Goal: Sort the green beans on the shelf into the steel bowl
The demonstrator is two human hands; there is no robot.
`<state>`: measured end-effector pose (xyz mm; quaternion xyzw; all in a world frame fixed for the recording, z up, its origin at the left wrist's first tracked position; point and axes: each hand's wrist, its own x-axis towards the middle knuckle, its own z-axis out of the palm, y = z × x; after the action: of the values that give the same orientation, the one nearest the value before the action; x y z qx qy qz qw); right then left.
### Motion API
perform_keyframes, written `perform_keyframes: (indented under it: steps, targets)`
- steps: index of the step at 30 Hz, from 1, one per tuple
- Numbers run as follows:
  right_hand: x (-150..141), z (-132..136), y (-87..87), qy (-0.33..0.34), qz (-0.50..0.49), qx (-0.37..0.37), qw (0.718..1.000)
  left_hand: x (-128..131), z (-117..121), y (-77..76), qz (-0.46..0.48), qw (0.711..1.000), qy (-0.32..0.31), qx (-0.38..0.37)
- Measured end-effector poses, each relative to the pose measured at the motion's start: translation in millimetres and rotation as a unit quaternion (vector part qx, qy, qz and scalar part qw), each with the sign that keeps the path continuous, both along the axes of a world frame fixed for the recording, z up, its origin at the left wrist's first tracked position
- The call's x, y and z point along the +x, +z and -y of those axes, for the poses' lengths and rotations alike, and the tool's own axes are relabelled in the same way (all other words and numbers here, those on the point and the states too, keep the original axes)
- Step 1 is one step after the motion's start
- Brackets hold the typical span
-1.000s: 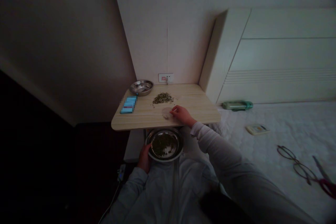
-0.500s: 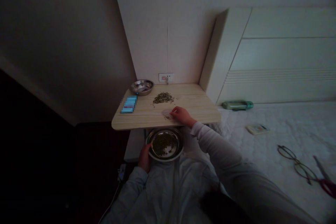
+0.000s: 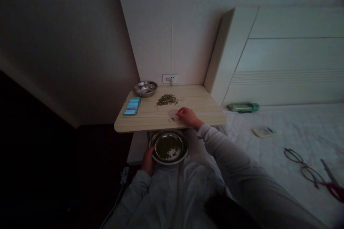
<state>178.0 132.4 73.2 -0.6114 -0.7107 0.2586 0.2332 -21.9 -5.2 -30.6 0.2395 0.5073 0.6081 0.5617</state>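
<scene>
My left hand (image 3: 148,160) grips the left rim of a round metal bowl (image 3: 185,150) held at my lap, below the table's front edge. Dark green bits (image 3: 167,146), like small seeds or dried leaves, lie inside it. Over the front of the small wooden table (image 3: 145,121), my right hand (image 3: 187,116) has its fingers pinched on a thin, pale, see-through piece (image 3: 172,113), whose kind I cannot make out. A few loose bits (image 3: 172,118) lie just beside the fingertips. Farther back is a larger pile of the same dark green bits (image 3: 167,99).
A second metal bowl (image 3: 145,89) and a phone with a lit, blurred screen (image 3: 132,106) occupy the table's left side. On the bed to the right are a green bottle (image 3: 243,107), a pale device (image 3: 263,132), glasses (image 3: 303,167) and scissors (image 3: 334,188).
My right hand has shifted slightly to the right, and the pale piece with it, leaving the few loose bits more exposed. My left hand and the bowl it holds stay put.
</scene>
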Motion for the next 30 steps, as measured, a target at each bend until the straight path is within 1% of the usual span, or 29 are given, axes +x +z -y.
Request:
perform_keyframes:
  steps: [3, 6, 9, 14, 20, 26, 28, 30]
  targets:
    - [4, -1, 1.9, -0.008, -0.008, 0.004, 1.000, 0, 0, -1.1, -0.009, 1.000, -0.003, 0.001]
    - [8, 0, 2.0, -0.018, -0.021, 0.005, 1.000, 0, 0, 1.2, -0.019, 1.000, -0.006, 0.001]
    - [11, 0, 0.4, -0.033, -0.045, 0.009, 0.998, 0, 2, 7.2, -0.035, 0.999, -0.006, 0.007]
    - [16, 0, -3.8, -0.057, -0.106, 0.028, 0.992, 1, 7, 21.2, -0.055, 0.998, 0.010, 0.015]
    - [26, -1, -7.6, -0.069, -0.198, 0.060, 0.976, 8, 6, 32.1, -0.042, 0.999, 0.013, -0.024]
    - [31, 3, -11.2, -0.063, -0.253, 0.051, 0.964, 11, -2, 46.2, -0.054, 0.998, -0.002, -0.043]
    - [32, 5, -12.5, -0.054, -0.257, 0.047, 0.964, 12, -6, 46.9, -0.067, 0.997, -0.010, -0.047]
    - [32, 9, -13.6, -0.047, -0.257, 0.047, 0.964, 12, -11, 43.4, -0.075, 0.995, -0.017, -0.061]
